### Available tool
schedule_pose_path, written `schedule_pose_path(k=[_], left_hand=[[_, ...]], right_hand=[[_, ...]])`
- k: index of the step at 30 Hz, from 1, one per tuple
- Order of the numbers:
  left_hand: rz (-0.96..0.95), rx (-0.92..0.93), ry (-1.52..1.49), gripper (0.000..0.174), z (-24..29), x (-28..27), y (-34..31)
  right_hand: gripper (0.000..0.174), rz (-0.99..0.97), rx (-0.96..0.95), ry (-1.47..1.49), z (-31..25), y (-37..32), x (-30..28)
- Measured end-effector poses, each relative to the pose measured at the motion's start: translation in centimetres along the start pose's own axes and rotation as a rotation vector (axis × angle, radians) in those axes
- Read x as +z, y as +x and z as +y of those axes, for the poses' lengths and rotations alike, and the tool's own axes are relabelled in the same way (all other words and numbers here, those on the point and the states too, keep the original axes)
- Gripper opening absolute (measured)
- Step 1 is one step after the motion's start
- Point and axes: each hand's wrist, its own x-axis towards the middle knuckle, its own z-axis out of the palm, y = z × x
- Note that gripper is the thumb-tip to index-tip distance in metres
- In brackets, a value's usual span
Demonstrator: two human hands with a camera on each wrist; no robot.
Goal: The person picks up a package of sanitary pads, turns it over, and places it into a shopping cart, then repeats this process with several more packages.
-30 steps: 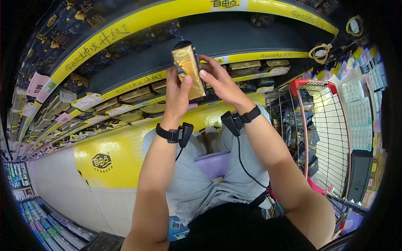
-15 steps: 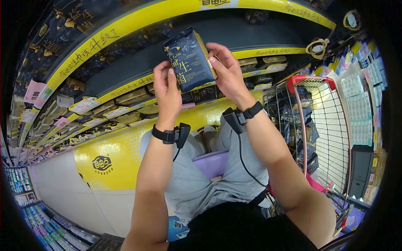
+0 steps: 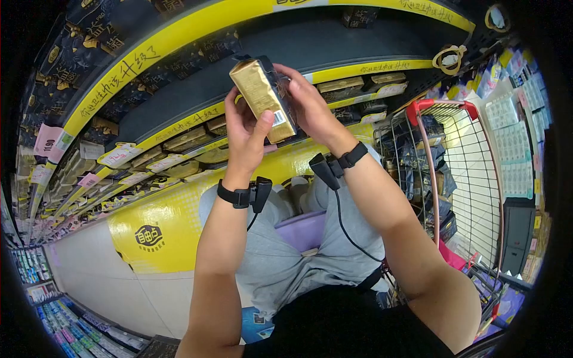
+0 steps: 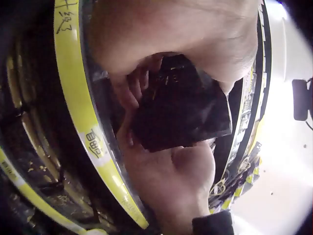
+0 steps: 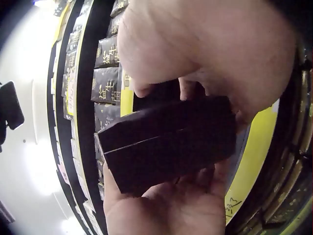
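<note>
A dark navy and gold pack of sanitary pads (image 3: 258, 89) is held up before the shelves, its gold side with a barcode turned towards me. My left hand (image 3: 246, 140) grips it from the left, thumb over the gold side near the barcode. On the other side my right hand (image 3: 317, 114) holds the pack's dark face, its fingers partly hidden behind the pack. In the left wrist view the dark pack (image 4: 188, 115) lies between both hands. The right wrist view shows the pack's shaded underside (image 5: 171, 147) resting against the left palm (image 5: 166, 210).
Curved shelves with yellow edging (image 3: 134, 62) hold several similar packs, and a dark shelf board (image 3: 298, 51) lies behind the hands. To the right stands a wire shopping cart (image 3: 471, 179) with dark packs inside. A yellow floor mat (image 3: 179, 221) lies under the shelves.
The pack turned from gold side to navy front with large characters, then to a gold side with a barcode. Both hands stayed on it. The view shifted slightly.
</note>
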Motion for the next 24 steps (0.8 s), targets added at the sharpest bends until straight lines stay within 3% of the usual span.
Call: schedule_pose_path(k=[4, 8, 11, 13, 16, 17, 20, 21, 23, 24], left_hand=[[-0.007, 0.023, -0.071, 0.075, 0.4, 0.5, -0.2], [-0.035, -0.224, -0.183, 0.064, 1.0, -0.1, -0.7], [-0.141, -0.515, -0.684, 0.064, -0.6, -2.3, -1.1], [-0.092, -0.571, -0.866, 0.066, 0.4, -2.3, -1.4], [-0.416, -0.553, -0.989, 0.073, 1.3, -1.5, -1.7], [-0.473, -0.527, -1.055, 0.076, 1.0, -1.2, -1.6], [-0.597, -0.491, -0.915, 0.085, 0.7, -1.1, -1.1], [-0.510, -0.596, -0.972, 0.094, 1.4, -0.3, -1.4], [-0.618, -0.535, -1.008, 0.100, 2.5, 3.5, -1.7], [-0.652, -0.461, -0.981, 0.101, 1.4, 3.8, -1.5]], right_hand=[[0.045, 0.122, 0.055, 0.024, -0.1, 0.1, 0.1], [0.045, 0.031, 0.168, 0.109, -0.6, -0.5, 0.1], [0.050, -0.075, 0.119, 0.084, -1.0, -1.8, 0.2], [0.057, -0.226, 0.165, 0.324, 0.5, -1.4, -1.7], [0.060, -0.215, 0.166, 0.724, 0.4, -0.2, -1.8], [0.060, -0.181, 0.116, 0.758, 0.4, 0.3, -1.3], [0.052, 0.286, 0.171, 0.421, 2.7, 2.7, -2.1], [0.055, 0.422, 0.164, 0.326, 3.3, 3.1, -2.1], [0.050, 0.502, 0.226, 0.226, 2.3, 2.6, -1.7], [0.042, 0.503, 0.138, 0.163, 3.0, 2.6, -1.8]])
